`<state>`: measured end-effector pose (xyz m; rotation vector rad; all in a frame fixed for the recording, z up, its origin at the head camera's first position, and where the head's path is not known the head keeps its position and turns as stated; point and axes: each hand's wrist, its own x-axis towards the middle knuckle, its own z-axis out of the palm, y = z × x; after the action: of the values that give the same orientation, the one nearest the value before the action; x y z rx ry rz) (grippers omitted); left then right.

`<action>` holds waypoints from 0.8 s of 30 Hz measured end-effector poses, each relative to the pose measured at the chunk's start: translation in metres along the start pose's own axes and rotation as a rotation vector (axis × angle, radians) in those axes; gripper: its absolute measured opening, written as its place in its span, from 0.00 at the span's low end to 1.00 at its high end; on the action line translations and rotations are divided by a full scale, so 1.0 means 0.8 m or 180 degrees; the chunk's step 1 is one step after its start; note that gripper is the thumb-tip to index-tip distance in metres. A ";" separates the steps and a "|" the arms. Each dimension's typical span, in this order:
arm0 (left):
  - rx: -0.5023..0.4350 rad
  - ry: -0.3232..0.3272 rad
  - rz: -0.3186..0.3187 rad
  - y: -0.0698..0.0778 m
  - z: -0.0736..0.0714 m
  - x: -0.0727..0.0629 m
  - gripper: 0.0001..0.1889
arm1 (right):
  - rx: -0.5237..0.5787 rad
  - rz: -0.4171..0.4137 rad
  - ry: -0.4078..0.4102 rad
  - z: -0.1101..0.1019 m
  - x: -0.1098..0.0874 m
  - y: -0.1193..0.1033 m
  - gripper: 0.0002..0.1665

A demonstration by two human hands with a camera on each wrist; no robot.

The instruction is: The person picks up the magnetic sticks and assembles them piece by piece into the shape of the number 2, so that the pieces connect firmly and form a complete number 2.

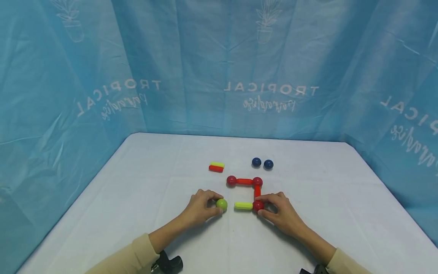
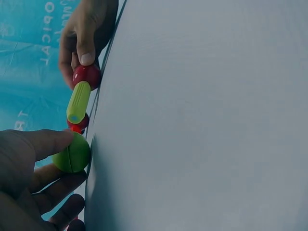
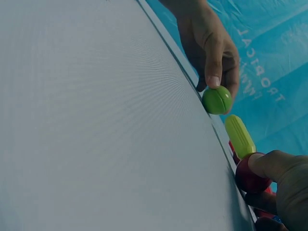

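Observation:
My left hand pinches a green ball between thumb and fingers, low over the white table. Just right of it, a short gap apart, points the free end of a yellow-green rod. That rod's other end meets a red ball, which my right hand grips with thumb and fingers. From this ball a red rod runs up to a second red ball. Another red rod links that one to a third red ball on the left. The left wrist view shows the green ball close up.
Behind the joined pieces lie two dark blue balls. To their left, a loose red rod rests against a yellow-green rod. A white cloth covers the table; blue printed curtains hang around its back and sides.

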<state>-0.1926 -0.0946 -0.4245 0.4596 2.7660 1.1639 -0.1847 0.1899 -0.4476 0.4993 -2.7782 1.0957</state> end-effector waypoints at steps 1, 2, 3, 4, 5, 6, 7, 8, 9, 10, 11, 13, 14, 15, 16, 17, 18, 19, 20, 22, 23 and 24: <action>-0.0005 0.0004 -0.0012 0.000 0.001 0.000 0.18 | -0.0008 -0.0006 0.0009 0.000 0.000 0.000 0.24; -0.0008 0.0012 -0.0026 0.001 0.002 0.000 0.18 | -0.0007 -0.0014 0.0009 0.000 0.000 0.000 0.24; -0.0010 0.0020 -0.0020 0.001 0.003 0.000 0.18 | -0.0005 -0.0014 0.0011 0.000 0.000 0.001 0.24; -0.0015 0.0026 -0.0009 0.002 0.004 0.001 0.19 | -0.0004 -0.0005 0.0008 0.000 0.000 0.001 0.24; -0.0013 0.0027 0.0011 0.002 0.005 0.001 0.19 | 0.0004 0.0007 0.0006 0.000 0.000 0.001 0.24; -0.0021 0.0022 0.0009 0.003 0.006 0.002 0.19 | 0.0004 0.0011 0.0002 0.000 0.000 0.001 0.24; -0.0022 0.0020 0.0040 0.004 0.007 0.002 0.19 | 0.0012 0.0014 -0.0002 0.000 0.000 0.001 0.24; -0.0021 0.0014 0.0066 0.005 0.008 0.003 0.19 | 0.0015 0.0016 -0.0008 0.001 0.000 0.001 0.24; -0.0025 0.0006 0.0097 0.005 0.009 0.004 0.19 | 0.0013 0.0021 -0.0007 0.001 0.000 0.001 0.23; -0.0022 -0.0004 0.0114 0.006 0.010 0.004 0.19 | 0.0009 0.0020 -0.0005 0.001 0.000 0.001 0.23; -0.0025 -0.0013 0.0131 0.007 0.011 0.005 0.19 | 0.0005 0.0014 -0.0001 0.001 0.000 0.001 0.23; -0.0026 -0.0030 0.0141 0.009 0.012 0.005 0.19 | 0.0000 0.0010 0.0007 0.001 0.000 0.001 0.24; -0.0021 -0.0036 0.0143 0.010 0.014 0.005 0.19 | -0.0006 0.0009 0.0012 0.001 0.000 0.001 0.24; -0.0015 -0.0038 0.0137 0.010 0.015 0.006 0.19 | -0.0010 0.0009 0.0016 0.001 0.000 0.001 0.24; -0.0009 -0.0039 0.0129 0.011 0.016 0.006 0.19 | -0.0011 0.0009 0.0018 0.001 0.000 0.001 0.24; -0.0004 -0.0039 0.0124 0.011 0.016 0.006 0.19 | -0.0009 0.0015 0.0018 0.001 0.000 0.001 0.24; 0.0002 -0.0038 0.0121 0.011 0.017 0.006 0.19 | -0.0009 0.0019 0.0018 0.001 0.000 0.001 0.24; 0.0015 -0.0035 0.0140 0.011 0.017 0.006 0.19 | -0.0008 0.0018 0.0016 0.001 0.000 0.001 0.24; 0.0017 -0.0034 0.0143 0.012 0.017 0.006 0.19 | -0.0008 0.0028 0.0010 0.001 0.000 0.000 0.24; 0.0004 -0.0046 0.0148 0.012 0.016 0.006 0.19 | 0.0004 0.0054 -0.0012 0.001 0.000 0.000 0.24; -0.0017 -0.0045 0.0153 0.013 0.015 0.007 0.20 | 0.0010 0.0062 -0.0022 0.000 -0.001 0.000 0.24; -0.0045 -0.0032 0.0149 0.013 0.013 0.008 0.20 | 0.0009 0.0067 -0.0034 0.000 -0.001 0.000 0.24</action>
<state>-0.1941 -0.0786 -0.4239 0.5299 2.7509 1.1869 -0.1844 0.1900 -0.4480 0.4786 -2.7977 1.1046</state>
